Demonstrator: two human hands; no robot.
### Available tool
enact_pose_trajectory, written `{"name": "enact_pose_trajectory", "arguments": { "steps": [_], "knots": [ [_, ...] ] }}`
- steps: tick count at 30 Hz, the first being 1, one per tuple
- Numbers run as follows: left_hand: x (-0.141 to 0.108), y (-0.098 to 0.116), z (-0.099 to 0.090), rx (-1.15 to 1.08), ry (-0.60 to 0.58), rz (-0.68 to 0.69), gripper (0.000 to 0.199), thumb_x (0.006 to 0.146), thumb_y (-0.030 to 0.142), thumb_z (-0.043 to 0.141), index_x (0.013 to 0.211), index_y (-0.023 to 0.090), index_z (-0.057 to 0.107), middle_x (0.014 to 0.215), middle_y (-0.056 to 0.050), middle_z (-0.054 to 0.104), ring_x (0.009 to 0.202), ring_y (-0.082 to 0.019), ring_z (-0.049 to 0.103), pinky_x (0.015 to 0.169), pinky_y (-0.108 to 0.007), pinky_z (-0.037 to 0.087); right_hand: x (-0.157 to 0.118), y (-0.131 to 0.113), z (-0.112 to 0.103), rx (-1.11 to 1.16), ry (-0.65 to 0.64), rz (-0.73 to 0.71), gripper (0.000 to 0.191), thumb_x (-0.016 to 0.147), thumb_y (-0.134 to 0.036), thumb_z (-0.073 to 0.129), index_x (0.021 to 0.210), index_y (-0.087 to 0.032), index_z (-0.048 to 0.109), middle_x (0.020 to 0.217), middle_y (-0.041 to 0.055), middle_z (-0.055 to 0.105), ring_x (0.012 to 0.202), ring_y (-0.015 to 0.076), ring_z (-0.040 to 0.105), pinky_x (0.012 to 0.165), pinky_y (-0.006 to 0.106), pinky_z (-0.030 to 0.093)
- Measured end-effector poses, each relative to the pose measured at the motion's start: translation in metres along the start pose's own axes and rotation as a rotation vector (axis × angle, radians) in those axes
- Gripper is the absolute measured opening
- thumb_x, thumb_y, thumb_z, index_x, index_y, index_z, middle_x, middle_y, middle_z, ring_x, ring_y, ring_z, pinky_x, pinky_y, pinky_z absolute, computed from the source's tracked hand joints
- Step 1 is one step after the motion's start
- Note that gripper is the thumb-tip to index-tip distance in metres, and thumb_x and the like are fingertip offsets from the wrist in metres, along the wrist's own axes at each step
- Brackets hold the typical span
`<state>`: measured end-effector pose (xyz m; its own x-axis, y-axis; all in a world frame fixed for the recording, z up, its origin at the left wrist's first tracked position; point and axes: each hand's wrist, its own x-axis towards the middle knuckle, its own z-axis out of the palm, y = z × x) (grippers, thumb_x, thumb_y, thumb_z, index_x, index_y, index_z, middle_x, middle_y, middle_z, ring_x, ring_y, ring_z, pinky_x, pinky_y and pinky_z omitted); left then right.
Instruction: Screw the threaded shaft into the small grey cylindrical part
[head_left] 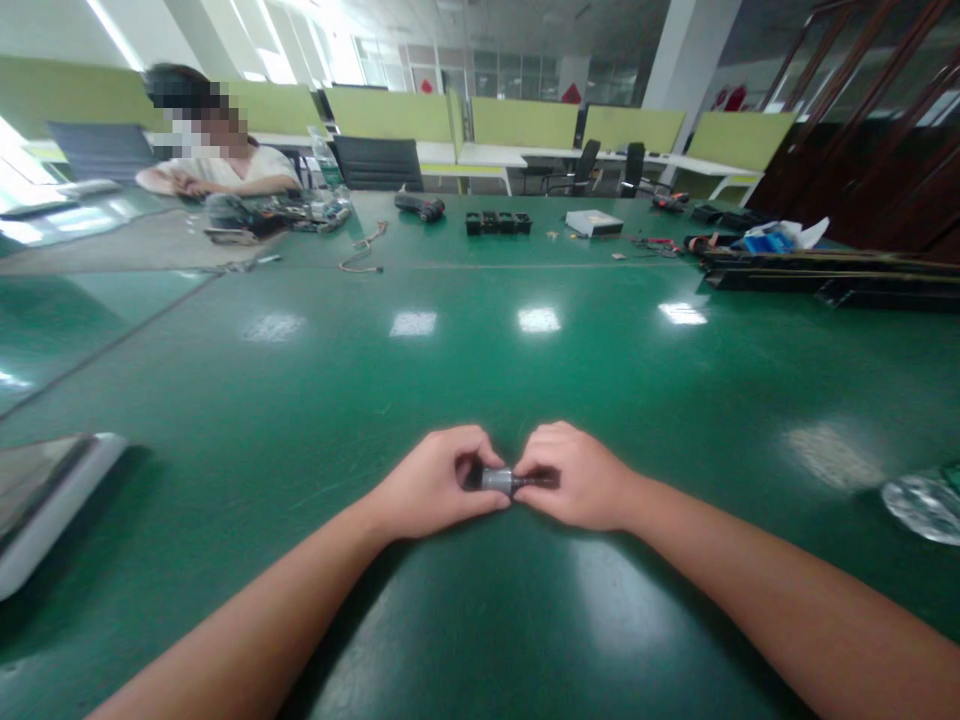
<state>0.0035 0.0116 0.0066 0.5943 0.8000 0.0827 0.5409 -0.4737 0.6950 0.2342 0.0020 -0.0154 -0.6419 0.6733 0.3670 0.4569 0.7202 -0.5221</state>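
Near the front middle of the green table, my left hand (442, 480) is closed with thumb and fingers round a small silver-grey cylinder (496, 480). The cylinder lies sideways, its left end dark and partly hidden in the palm. From the other side, my right hand (574, 475) pinches its narrow dark right end between thumb and forefinger. Both sets of fingertips almost meet at the join. What kind of part it is, I cannot make out.
A pale-edged flat device (112, 450) lies at the left, and a clear plastic object (926, 505) at the right. Across the table are a power drill (420, 207), black block (498, 223), white box (594, 222) and dark bars (795, 275). A person (251, 170) sits far left.
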Motion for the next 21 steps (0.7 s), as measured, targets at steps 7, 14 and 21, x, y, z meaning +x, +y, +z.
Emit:
{"name": "enact_pose_trajectory", "arguments": {
  "steps": [7,14,21],
  "knots": [
    [-0.0001,0.0016,0.0004,0.002,0.000,-0.052,0.023,0.073,0.034,0.079,0.084,0.017,0.069,0.069,0.003,0.056,0.060,-0.011,0.047,0.056,-0.022,0.033,0.0006,-0.0018,-0.0013,0.044,0.002,0.040,0.008,0.078,-0.018,0.074,0.086,-0.018,0.072,0.082,0.0028,0.073,0.083,0.0189,0.064,0.081,0.033,0.044],
    [-0.0003,0.0038,0.0004,0.008,0.002,-0.083,0.022,0.073,0.035,0.078,0.084,0.017,0.070,0.068,0.003,0.056,0.060,-0.011,0.048,0.055,-0.022,0.033,0.0007,0.0004,-0.0004,0.048,-0.001,0.055,0.006,0.080,-0.018,0.074,0.086,-0.019,0.072,0.084,0.0029,0.073,0.084,0.0184,0.064,0.082,0.033,0.044],
    [-0.0004,0.0037,0.0000,0.005,0.006,-0.070,0.023,0.074,0.036,0.077,0.083,0.017,0.069,0.067,0.003,0.056,0.059,-0.012,0.047,0.054,-0.022,0.033,-0.0009,0.0028,-0.0015,0.056,-0.008,0.055,0.007,0.079,-0.017,0.074,0.086,-0.019,0.072,0.084,0.0024,0.073,0.083,0.0181,0.065,0.081,0.032,0.044]
  ]
}}
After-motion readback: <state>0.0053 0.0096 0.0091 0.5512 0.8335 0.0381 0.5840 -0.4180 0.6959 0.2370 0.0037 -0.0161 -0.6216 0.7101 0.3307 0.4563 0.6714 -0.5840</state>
